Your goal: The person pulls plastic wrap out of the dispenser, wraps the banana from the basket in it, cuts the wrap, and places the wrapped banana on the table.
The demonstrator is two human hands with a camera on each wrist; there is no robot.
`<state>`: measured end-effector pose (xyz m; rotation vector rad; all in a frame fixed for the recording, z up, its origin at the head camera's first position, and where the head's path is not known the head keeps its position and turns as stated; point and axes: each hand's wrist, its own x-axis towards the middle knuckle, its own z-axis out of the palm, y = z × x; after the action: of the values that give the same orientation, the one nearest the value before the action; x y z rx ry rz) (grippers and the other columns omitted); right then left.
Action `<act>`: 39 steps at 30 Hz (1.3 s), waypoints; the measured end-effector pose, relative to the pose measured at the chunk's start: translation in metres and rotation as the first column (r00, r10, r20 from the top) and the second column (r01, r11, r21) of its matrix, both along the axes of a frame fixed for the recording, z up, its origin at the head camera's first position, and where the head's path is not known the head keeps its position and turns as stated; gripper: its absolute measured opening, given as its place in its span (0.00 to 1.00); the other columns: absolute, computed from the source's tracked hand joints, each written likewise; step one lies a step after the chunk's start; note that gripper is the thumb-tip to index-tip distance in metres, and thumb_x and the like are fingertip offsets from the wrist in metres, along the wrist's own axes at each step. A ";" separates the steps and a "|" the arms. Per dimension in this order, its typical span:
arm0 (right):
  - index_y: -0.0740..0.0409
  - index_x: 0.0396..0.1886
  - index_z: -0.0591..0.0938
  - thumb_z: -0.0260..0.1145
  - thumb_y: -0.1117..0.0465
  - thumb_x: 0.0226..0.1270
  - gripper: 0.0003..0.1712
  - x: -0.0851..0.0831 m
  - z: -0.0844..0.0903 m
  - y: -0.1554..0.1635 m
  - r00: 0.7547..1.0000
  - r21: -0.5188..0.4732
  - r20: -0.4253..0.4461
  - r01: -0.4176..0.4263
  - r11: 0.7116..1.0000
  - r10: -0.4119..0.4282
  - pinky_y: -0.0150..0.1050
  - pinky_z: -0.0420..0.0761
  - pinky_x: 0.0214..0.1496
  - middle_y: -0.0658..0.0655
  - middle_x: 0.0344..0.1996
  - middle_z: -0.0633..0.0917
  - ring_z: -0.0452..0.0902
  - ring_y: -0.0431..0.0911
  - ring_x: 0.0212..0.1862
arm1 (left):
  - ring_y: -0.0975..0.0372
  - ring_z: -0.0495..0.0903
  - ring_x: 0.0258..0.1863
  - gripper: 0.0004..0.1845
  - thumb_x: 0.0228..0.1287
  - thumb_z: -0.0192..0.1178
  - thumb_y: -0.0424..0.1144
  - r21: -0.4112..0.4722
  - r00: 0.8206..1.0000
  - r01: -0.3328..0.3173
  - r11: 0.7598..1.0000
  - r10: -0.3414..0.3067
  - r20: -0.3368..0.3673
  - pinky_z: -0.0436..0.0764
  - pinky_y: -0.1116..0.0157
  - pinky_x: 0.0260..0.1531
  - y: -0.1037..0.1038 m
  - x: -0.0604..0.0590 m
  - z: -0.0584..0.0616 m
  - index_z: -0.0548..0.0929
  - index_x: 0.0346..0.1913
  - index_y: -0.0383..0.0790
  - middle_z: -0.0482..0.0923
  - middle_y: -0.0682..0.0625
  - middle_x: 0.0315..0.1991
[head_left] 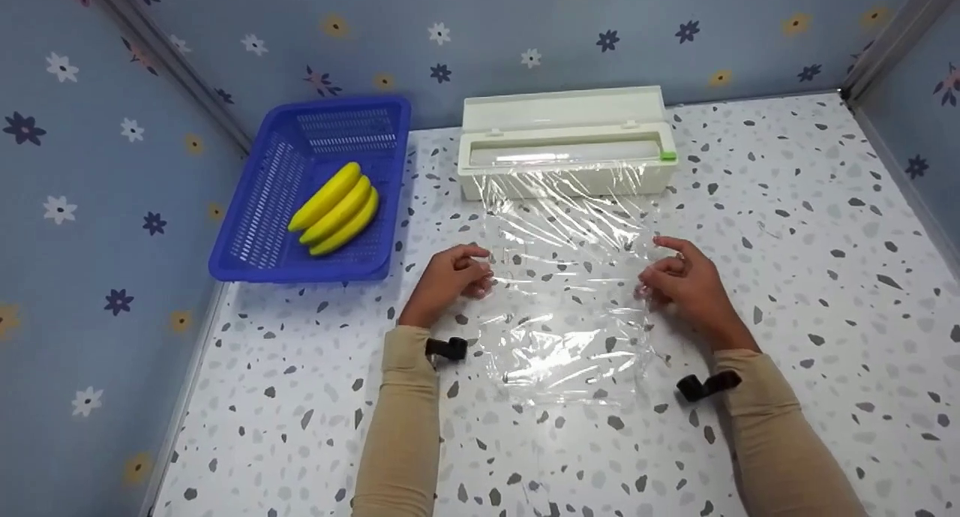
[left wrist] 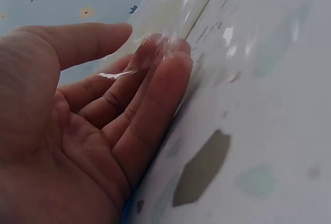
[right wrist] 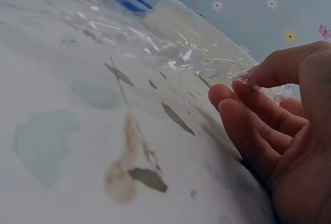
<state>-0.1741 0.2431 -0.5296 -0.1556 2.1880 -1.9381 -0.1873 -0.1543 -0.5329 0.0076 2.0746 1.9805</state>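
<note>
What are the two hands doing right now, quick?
Left hand: fingers pinch the left edge of the cling film.
Right hand: fingers pinch the film's right edge.

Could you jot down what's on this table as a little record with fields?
Surface: speckled white table
Sheet: clear cling film pulled out flat from the white dispenser box, lid open
Left hand: pinches the film's left edge
Right hand: pinches the film's right edge
Side item: blue basket holding yellow bananas
</note>
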 end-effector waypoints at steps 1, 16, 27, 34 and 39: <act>0.62 0.74 0.62 0.70 0.62 0.68 0.39 0.000 0.000 0.002 1.000 0.003 -0.006 0.000 1.000 0.000 0.39 0.83 0.30 0.63 0.37 0.85 0.83 0.48 0.30 | 0.54 0.86 0.34 0.15 0.68 0.61 0.30 -0.017 1.000 0.011 1.000 -0.011 -0.001 0.86 0.60 0.36 -0.002 0.000 0.000 0.80 0.56 0.30 0.84 0.39 0.37; 0.67 0.44 0.73 0.71 0.59 0.68 0.18 -0.001 0.000 0.006 0.999 0.089 -0.015 0.031 0.996 -0.030 0.38 0.80 0.26 0.60 0.31 0.84 0.80 0.48 0.25 | 0.59 0.81 0.20 0.12 0.67 0.66 0.36 -0.138 0.994 0.104 0.985 -0.100 0.036 0.82 0.64 0.22 -0.014 0.000 0.005 0.79 0.49 0.35 0.83 0.41 0.29; 0.61 0.39 0.80 0.72 0.61 0.65 0.10 -0.003 0.005 -0.002 0.993 0.357 -0.083 -0.047 0.933 0.082 0.36 0.76 0.29 0.59 0.27 0.82 0.77 0.46 0.27 | 0.55 0.84 0.26 0.07 0.66 0.66 0.31 -0.121 0.996 0.089 0.989 -0.088 0.016 0.85 0.62 0.27 -0.015 0.000 0.005 0.76 0.37 0.36 0.81 0.41 0.31; 0.54 0.46 0.84 0.68 0.68 0.62 0.13 -0.001 0.003 -0.014 0.970 0.533 -0.213 0.017 0.846 0.115 0.42 0.73 0.32 0.54 0.24 0.80 0.73 0.48 0.28 | 0.56 0.83 0.28 0.07 0.66 0.66 0.35 -0.203 0.991 0.135 0.970 -0.135 0.016 0.84 0.63 0.29 -0.015 0.000 0.004 0.86 0.45 0.40 0.83 0.41 0.33; 0.55 0.44 0.86 0.63 0.66 0.66 0.11 0.002 0.002 -0.015 0.968 0.604 -0.187 -0.023 0.797 0.169 0.43 0.73 0.33 0.52 0.25 0.81 0.74 0.47 0.28 | 0.57 0.82 0.28 0.12 0.67 0.65 0.37 -0.256 0.975 0.222 0.941 -0.220 0.038 0.84 0.62 0.28 -0.018 0.004 0.004 0.87 0.52 0.45 0.83 0.42 0.33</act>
<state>-0.1726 0.2278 -0.5279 -0.3945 2.7657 -1.1279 -0.1833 -0.1728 -0.5285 0.1730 2.2028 1.5681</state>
